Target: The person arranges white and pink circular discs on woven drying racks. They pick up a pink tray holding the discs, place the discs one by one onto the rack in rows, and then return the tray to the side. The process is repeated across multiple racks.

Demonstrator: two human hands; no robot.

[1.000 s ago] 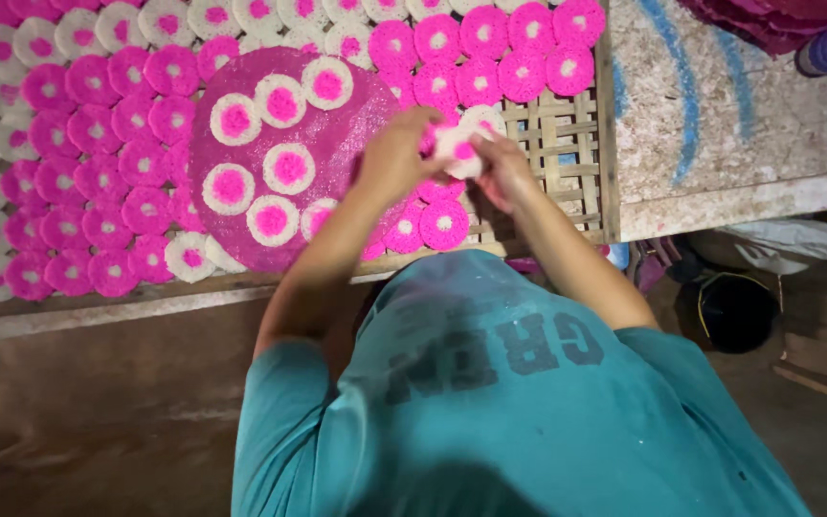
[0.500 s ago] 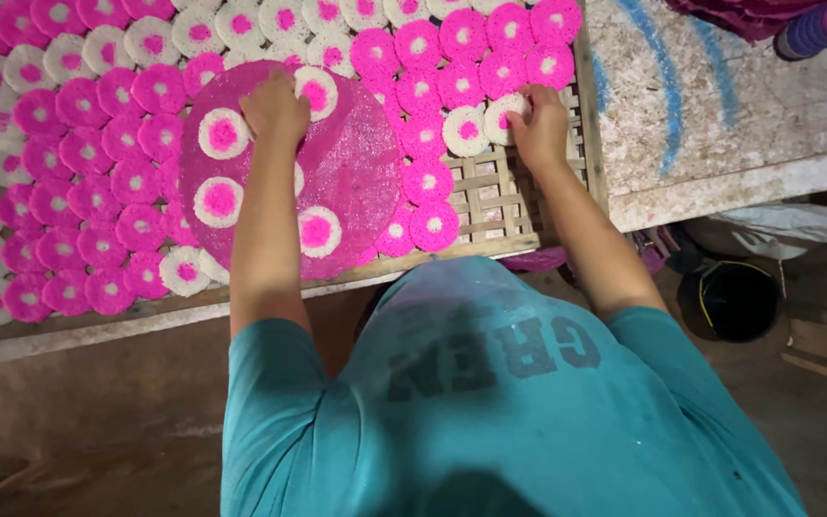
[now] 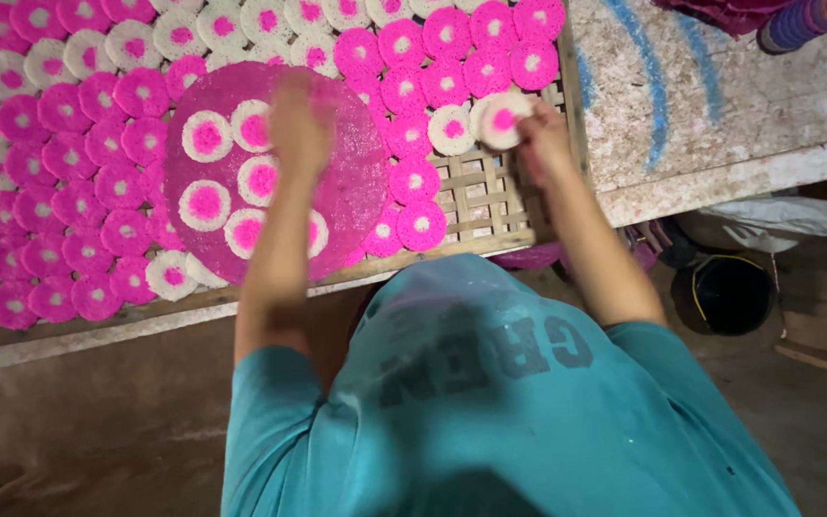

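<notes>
A round white disc with a pink centre is being pinched in the fingertips of the right hand, just over the woven bamboo tray near its right edge. The left hand is being held blurred above the large pink disc; its finger state cannot be told.

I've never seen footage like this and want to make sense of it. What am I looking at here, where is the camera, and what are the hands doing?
There is no machine, only a person in a teal shirt working with bare hands. The single camera is worn on the person's head and looks straight down. Ahead lies a woven bamboo tray covered with small round pink and white discs. A large pink round disc lies on top, carrying several white discs with pink centres. The left hand hovers over that large disc, blurred, so whether it holds anything is unclear. The right hand holds one white disc with a pink centre at the tray's right edge.
</notes>
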